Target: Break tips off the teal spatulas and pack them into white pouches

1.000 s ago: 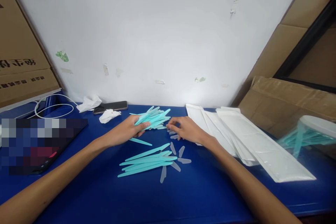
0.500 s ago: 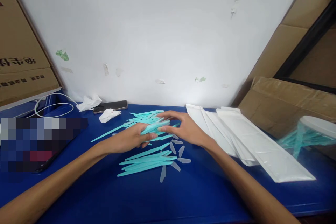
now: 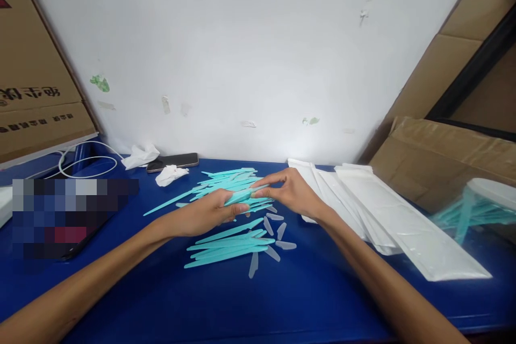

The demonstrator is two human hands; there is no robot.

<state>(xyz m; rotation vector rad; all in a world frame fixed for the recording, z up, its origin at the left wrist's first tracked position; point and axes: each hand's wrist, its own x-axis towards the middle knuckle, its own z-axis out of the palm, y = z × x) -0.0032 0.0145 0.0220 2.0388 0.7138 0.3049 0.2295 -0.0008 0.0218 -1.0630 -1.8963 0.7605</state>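
My left hand (image 3: 209,210) is closed around a small bunch of turquoise eyebrow razors (image 3: 238,197), slim and tapered, with its thumb lying along them. From the right, my right hand (image 3: 292,193) pinches the end of one razor in that bunch between thumb and fingertips. Behind and beneath the hands lies a loose pile of the same razors (image 3: 228,177). A second group of razors (image 3: 226,250) rests nearer to me, roughly side by side. Several clear plastic blade caps (image 3: 286,245) are scattered at the right of this group.
White padded mailers (image 3: 411,220) lie overlapped at the right, near a clear tub (image 3: 489,193) of turquoise razors. Crumpled tissues (image 3: 171,174) and a phone (image 3: 177,161) sit at the back left. Cardboard boxes (image 3: 36,64) flank the blue table (image 3: 226,306); a white wall stands behind.
My right hand's fingers have drawn together from a wider curl into a pinch at the razors' right end. The view has shifted slightly; the left hand keeps its hold.
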